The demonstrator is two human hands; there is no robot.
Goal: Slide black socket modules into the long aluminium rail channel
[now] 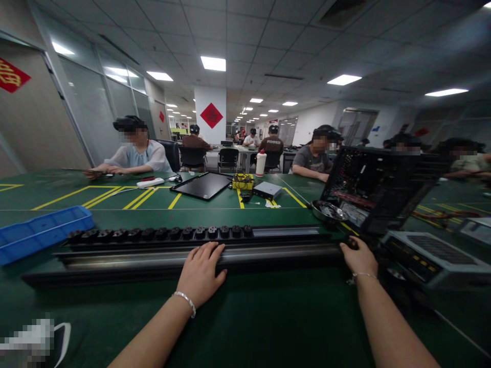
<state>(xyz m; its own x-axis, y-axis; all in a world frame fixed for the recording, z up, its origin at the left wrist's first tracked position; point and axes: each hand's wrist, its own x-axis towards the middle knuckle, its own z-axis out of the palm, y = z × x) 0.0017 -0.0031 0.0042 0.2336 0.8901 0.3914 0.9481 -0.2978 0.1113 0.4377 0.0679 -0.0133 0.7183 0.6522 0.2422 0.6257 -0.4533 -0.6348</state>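
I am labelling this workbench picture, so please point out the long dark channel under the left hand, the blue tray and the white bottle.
Long dark channel (pixel 268 253): head view, metallic groove.
Blue tray (pixel 49 237): head view, near wall.
White bottle (pixel 260 165): head view, body.

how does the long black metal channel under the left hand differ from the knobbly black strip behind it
The channel shows a bare grey groove; the strip carries a row of black pieces. The left hand rests on the channel; the strip lies beyond. Both are long and roughly parallel.
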